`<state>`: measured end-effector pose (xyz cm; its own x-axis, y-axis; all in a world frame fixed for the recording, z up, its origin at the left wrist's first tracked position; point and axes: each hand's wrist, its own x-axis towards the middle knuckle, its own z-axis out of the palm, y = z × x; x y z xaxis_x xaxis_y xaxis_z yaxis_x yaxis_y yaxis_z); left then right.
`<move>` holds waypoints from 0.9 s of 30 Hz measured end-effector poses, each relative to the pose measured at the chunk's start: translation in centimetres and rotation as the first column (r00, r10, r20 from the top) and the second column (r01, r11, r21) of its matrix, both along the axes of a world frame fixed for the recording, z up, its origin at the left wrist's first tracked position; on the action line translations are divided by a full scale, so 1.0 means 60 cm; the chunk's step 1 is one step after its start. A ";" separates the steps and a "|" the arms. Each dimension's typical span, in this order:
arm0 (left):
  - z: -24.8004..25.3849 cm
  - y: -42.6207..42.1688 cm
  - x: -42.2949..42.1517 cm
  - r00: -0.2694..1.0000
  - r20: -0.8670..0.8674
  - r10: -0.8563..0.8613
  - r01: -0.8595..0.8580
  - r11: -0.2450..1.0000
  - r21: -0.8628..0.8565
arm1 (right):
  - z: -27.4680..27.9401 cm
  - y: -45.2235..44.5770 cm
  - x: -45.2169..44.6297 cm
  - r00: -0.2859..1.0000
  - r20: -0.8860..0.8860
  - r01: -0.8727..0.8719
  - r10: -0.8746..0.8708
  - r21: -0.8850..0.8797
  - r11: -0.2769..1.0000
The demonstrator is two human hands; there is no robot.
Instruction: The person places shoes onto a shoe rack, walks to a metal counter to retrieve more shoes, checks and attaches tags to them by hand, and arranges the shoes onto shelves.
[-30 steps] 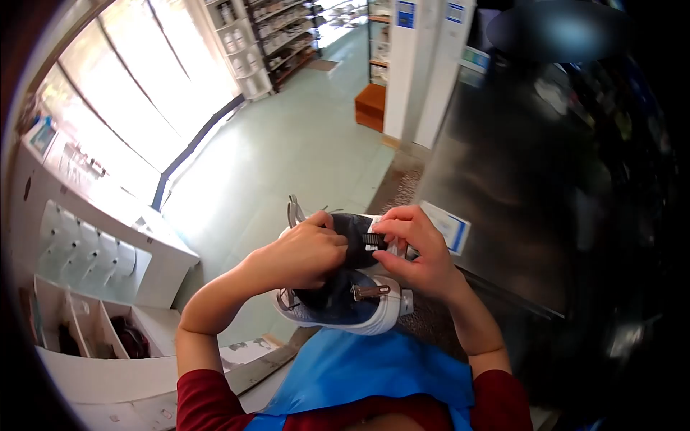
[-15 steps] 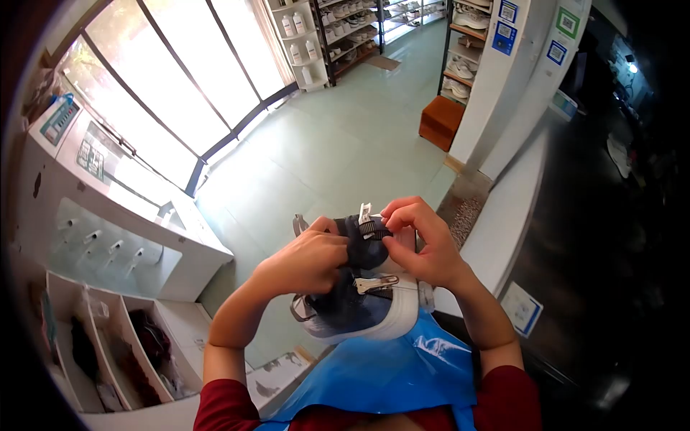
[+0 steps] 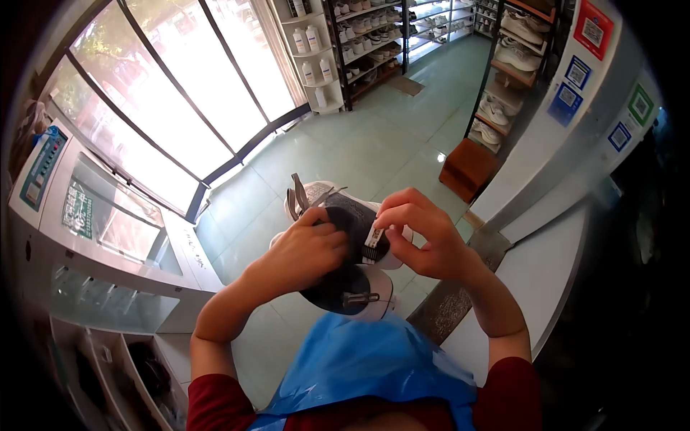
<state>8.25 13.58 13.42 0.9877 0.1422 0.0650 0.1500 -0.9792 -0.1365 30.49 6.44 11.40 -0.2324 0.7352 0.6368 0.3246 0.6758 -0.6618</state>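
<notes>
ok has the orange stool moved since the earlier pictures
No. The stool still sits at the foot of the rack, beside the white pillar; the camera's view has shifted.

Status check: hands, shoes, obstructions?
Left hand apparently gripping far shoe and near shoe. Right hand at white tag on far shoe. Metal clip on near shoe; nothing visibly blocking the hands.

A boxy brown stool (image 3: 468, 171) stood beside a rack (image 3: 513, 72) of pale shoes (image 3: 520, 54); 5 QR-code signs (image 3: 593, 31) marked a white pillar (image 3: 533, 154); white bottles (image 3: 313, 38) lined shelves (image 3: 314, 55) near tall windows (image 3: 188, 90).
</notes>
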 end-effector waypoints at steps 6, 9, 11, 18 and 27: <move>-0.014 0.227 0.098 0.998 0.055 0.007 0.012 0.940 -0.341 | -0.023 0.191 0.070 0.998 0.044 0.045 -0.054 0.200 0.979; -0.020 0.347 0.158 0.997 0.054 -0.050 0.068 0.896 -0.439 | -0.032 0.309 0.119 0.979 0.130 0.123 -0.156 0.233 0.965; -0.028 0.428 0.199 0.991 0.066 -0.112 0.130 0.896 -0.424 | -0.029 0.383 0.156 0.967 0.148 0.177 -0.209 0.204 0.963; -0.035 0.710 0.377 0.917 0.178 -0.358 0.400 0.817 -0.415 | 0.000 0.617 0.315 0.982 -0.011 0.183 -0.188 -0.187 0.965; -0.047 0.998 0.613 0.862 0.107 -0.496 0.473 0.708 -0.524 | -0.019 0.866 0.553 0.961 -0.194 0.075 -0.199 -0.506 0.859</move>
<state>45.06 73.45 10.61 0.9302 -0.3569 0.0861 -0.3592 -0.8365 0.4138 63.68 58.39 10.27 0.0026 0.9781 0.2082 0.1857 0.2041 -0.9612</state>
